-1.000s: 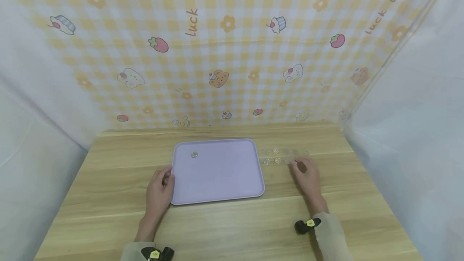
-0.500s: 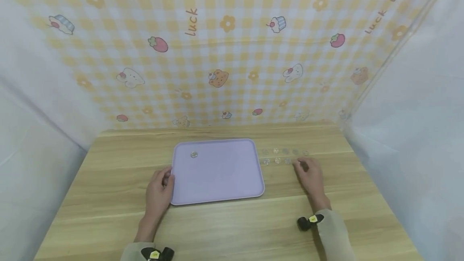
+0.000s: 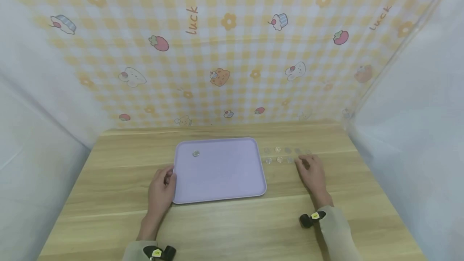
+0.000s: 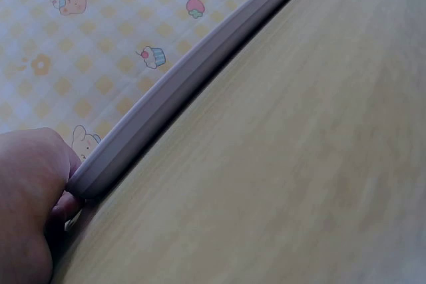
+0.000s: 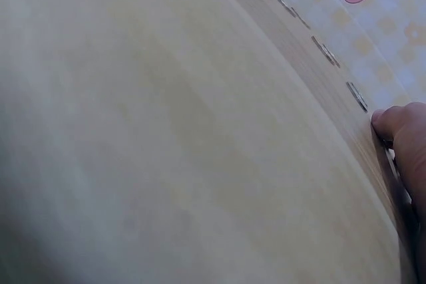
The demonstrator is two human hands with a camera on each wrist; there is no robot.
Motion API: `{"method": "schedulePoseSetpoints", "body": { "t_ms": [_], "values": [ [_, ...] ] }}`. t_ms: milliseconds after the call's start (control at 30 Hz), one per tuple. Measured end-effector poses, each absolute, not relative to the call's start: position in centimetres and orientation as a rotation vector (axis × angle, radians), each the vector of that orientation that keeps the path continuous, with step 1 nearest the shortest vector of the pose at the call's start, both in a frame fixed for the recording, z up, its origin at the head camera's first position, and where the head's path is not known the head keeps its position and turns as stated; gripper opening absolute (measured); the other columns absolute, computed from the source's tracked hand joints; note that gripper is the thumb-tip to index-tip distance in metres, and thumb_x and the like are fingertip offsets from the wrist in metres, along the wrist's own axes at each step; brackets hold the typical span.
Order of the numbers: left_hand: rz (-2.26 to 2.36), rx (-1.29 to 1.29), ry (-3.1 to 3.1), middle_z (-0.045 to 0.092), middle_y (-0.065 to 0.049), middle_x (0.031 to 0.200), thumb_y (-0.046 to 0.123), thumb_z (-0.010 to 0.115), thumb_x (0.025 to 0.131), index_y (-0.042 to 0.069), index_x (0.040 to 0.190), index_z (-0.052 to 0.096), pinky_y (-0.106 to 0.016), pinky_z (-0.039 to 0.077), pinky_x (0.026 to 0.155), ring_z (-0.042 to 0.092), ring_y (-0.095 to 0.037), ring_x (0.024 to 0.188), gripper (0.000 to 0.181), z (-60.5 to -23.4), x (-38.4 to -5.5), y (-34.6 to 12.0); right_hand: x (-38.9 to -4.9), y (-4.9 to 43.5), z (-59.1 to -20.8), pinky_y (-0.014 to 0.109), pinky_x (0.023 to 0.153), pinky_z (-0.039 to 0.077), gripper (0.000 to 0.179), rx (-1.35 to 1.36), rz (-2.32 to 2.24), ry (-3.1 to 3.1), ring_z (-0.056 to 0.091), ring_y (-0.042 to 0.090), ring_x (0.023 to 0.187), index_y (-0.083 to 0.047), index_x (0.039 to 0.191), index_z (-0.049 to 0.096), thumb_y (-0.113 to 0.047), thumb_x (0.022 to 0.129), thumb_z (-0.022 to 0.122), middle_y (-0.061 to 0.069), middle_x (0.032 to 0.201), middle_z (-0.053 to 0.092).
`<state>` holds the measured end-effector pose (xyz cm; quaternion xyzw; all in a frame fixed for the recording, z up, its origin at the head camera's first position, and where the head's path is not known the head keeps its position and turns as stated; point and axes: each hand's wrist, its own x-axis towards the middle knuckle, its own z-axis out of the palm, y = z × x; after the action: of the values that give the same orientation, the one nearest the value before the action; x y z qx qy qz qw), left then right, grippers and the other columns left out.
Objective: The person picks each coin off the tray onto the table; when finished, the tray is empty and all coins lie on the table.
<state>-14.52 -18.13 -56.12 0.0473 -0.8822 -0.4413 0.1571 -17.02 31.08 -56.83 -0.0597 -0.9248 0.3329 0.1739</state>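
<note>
A light purple tray (image 3: 219, 172) lies on the wooden table, with one small round silvery disc (image 3: 195, 153) near its far left corner. My left hand (image 3: 161, 190) grips the tray's left rim, fingers curled at its edge; the left wrist view shows the hand (image 4: 30, 191) at the tray's corner. To the right of the tray, several coin-like discs (image 3: 279, 159) lie flat in two rows. My right hand (image 3: 313, 174) is at the right end of the nearer row, thumb and fingers curled down to the table. Whether a disc is between its fingertips is hidden.
The wooden table (image 3: 232, 228) extends in front of and around the tray. Behind it hangs a yellow checked cloth (image 3: 228, 51), with white sheets (image 3: 409, 132) at both sides. In the right wrist view, discs (image 5: 357, 96) line up edge-on beyond the fingertips.
My right hand has shifted slightly right along the nearer row, leaving the third disc there in fuller view. My left hand stays on the tray. The head view has shifted slightly.
</note>
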Motion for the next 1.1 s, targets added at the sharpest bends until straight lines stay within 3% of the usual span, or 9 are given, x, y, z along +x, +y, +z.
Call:
{"method": "schedulePoseSetpoints", "body": {
  "t_ms": [767,1100],
  "values": [
    [-1.236,0.111,-2.527,0.062,-0.008,0.094,0.006,0.060,0.096,-0.001,0.122,0.066,-0.017,0.045,0.063,0.052,-0.012,0.077,0.028,-56.45,-14.49,-18.38,-17.00,31.16,-56.88,0.051,0.095,0.046,0.032,-0.228,1.003,-2.618,0.054,0.031,0.107,-0.004,0.112,0.068,-0.032,0.098,0.063,0.016,0.112,0.060],
    [-1.242,0.117,-2.529,0.062,-0.009,0.093,0.005,0.061,0.095,-0.001,0.122,0.066,-0.019,0.046,0.065,0.053,-0.013,0.077,0.029,-56.27,-14.53,-18.07,-16.50,30.86,-56.17,0.051,0.100,0.042,0.031,-0.258,1.138,-2.460,0.054,0.031,0.110,-0.003,0.117,0.065,-0.026,0.096,0.064,0.017,0.114,0.061]
  ]
}}
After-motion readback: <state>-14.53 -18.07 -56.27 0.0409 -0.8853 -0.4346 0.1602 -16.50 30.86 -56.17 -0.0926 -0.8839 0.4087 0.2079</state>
